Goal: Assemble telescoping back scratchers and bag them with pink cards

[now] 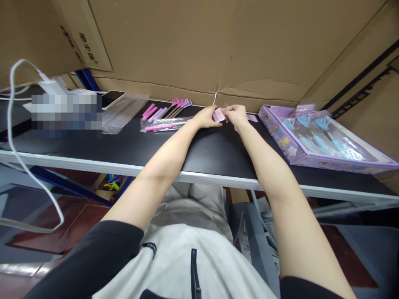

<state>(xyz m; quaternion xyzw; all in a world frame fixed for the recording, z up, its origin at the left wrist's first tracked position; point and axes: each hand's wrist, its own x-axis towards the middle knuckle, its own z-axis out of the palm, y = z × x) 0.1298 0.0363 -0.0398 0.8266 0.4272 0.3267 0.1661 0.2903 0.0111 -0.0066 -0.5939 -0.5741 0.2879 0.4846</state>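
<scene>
At the back middle of the black tabletop, a small pink printed card lies between my two hands. My left hand curls around the card's left side, thumb below and fingers above. My right hand pinches the card's right edge, its fingertips partly hidden. Beside my left wrist, a transparent sleeve with a pink handle in it reaches toward the left hand; whether it joins the card cannot be seen. Behind it lie pink and purple claw-ended sticks, loose pink grips and purple grips.
A purple display box at right holds bagged blue claw-ended sticks. More pink cards lie right of my right hand. Transparent bags, a phone and a white cable are at left. Cardboard walls the back.
</scene>
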